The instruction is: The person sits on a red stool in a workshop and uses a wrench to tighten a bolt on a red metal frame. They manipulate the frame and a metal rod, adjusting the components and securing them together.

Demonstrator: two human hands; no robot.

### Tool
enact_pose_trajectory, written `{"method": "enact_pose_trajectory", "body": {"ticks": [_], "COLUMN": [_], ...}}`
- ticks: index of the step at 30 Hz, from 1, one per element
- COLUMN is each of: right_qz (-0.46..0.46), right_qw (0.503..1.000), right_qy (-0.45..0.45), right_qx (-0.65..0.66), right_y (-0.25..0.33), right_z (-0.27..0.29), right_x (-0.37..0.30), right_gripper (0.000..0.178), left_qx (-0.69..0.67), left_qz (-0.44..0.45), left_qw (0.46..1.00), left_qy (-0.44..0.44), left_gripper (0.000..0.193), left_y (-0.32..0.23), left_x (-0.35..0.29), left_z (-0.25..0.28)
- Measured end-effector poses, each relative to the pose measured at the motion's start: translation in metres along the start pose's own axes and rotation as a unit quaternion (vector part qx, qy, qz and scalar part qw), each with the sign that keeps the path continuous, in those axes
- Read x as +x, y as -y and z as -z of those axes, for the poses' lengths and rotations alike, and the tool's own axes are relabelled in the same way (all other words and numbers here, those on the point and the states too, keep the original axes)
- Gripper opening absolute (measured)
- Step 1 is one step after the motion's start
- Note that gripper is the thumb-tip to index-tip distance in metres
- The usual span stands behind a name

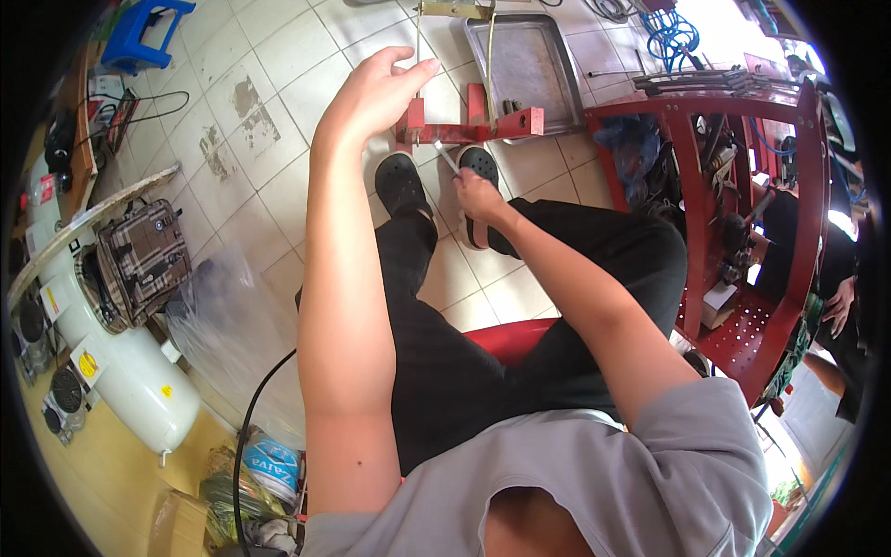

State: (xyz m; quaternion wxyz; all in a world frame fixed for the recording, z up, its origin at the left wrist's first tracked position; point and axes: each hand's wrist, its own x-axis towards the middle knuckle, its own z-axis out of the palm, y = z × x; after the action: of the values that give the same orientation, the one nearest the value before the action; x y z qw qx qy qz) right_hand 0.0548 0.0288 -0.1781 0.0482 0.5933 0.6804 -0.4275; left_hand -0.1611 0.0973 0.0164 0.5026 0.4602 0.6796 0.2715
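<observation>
In front of my feet stands a red metal frame (450, 133) with thin upright rods and a metal crosspiece (455, 10) at its far end. My left hand (369, 97) is raised over the left side of this frame, thumb and fingers apart, holding nothing. A slim silver wrench (446, 158) is gripped in my right hand (480, 195). Its far end reaches the near side of the red bar; whether it sits on a bolt is too small to tell.
A grey metal tray (524, 65) lies beyond the frame. On the right stands a red shelf rack (682, 107) with tools; behind it is another person's hand (840, 306). A blue stool (147, 35), a plaid bag (144, 251) and a white tank (139, 371) are left.
</observation>
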Motion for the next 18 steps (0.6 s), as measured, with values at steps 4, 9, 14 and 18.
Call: {"method": "enact_pose_trajectory", "body": {"ticks": [4, 9, 14, 18], "right_qz": [0.038, 0.101, 0.115, 0.125], "right_qw": [0.990, 0.978, 0.972, 0.972], "right_qy": [-0.084, -0.149, -0.174, -0.191], "right_qx": [-0.110, -0.103, -0.111, -0.059], "right_y": [0.005, 0.056, 0.084, 0.087], "right_z": [0.031, 0.083, 0.102, 0.098], "right_x": [-0.004, 0.005, 0.023, 0.052], "right_gripper": [0.026, 0.022, 0.026, 0.029], "left_qx": [0.013, 0.004, 0.011, 0.011], "left_qz": [0.006, -0.001, -0.020, -0.004], "left_qw": [1.000, 1.000, 0.999, 1.000], "left_qy": [0.000, -0.005, -0.025, -0.006], "left_gripper": [0.064, 0.064, 0.067, 0.064], "left_y": [-0.003, -0.003, 0.000, 0.000], "left_x": [0.000, -0.004, -0.002, 0.000], "left_z": [0.001, 0.004, 0.001, 0.001]}}
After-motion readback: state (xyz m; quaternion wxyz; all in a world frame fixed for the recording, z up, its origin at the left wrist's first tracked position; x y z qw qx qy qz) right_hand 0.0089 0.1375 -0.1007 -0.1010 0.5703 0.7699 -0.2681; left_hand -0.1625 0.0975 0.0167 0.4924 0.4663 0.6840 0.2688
